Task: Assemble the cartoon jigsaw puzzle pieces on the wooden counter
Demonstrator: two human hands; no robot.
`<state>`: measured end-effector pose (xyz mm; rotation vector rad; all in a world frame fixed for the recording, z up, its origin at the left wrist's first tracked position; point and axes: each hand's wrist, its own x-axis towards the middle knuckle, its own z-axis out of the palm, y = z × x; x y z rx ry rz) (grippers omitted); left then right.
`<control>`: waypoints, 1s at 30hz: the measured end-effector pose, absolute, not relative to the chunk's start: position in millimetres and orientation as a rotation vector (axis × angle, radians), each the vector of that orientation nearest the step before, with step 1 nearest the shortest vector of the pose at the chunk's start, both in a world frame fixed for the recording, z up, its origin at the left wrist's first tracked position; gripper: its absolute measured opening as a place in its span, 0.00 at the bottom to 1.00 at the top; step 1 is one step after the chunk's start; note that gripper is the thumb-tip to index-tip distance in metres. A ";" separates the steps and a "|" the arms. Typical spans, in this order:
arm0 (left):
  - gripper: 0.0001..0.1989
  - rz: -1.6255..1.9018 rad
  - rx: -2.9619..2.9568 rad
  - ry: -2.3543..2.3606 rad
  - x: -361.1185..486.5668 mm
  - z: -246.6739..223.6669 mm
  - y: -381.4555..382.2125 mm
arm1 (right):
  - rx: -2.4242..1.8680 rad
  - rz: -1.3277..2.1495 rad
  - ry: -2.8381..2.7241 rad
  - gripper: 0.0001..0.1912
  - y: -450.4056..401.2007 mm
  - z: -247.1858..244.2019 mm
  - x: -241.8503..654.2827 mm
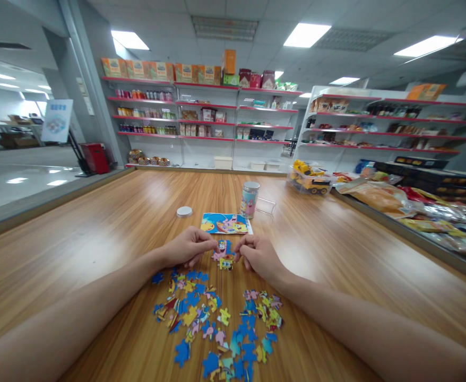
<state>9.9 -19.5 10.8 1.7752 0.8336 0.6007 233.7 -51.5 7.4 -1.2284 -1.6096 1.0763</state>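
Observation:
A small joined patch of puzzle pieces (224, 253), pink, blue and yellow, lies on the wooden table between my hands. My left hand (191, 246) touches its left side with bent fingers. At its right edge is my right hand (257, 253), thumb and fingers pressed together; anything between them is too small to make out. Loose puzzle pieces (191, 315) spread over the table nearer to me, in a left and a right group. Beyond the patch lies a printed picture card (225, 224) with cartoon figures.
A cartoon-printed tin (249, 201) stands at the card's back right corner, a wire frame (266, 206) beside it. A round silver lid (184, 211) lies back left. Farther right are a clear box with a yellow toy truck (310, 178) and packaged goods (392, 199).

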 end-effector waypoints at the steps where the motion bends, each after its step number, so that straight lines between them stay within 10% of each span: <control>1: 0.25 0.600 1.787 0.844 10.4 11.6 -19.6 | -1.225 1.034 -1.639 0.09 -53.2 7.4 233.6; 11: 0.15 1.081 2.017 0.942 13.0 0.7 -13.7 | -1.149 0.493 -2.016 0.12 -63.1 4.7 235.7; 30: 0.07 0.916 2.441 0.675 14.3 -3.0 -9.6 | -0.295 0.312 -2.508 0.18 -80.8 12.8 233.3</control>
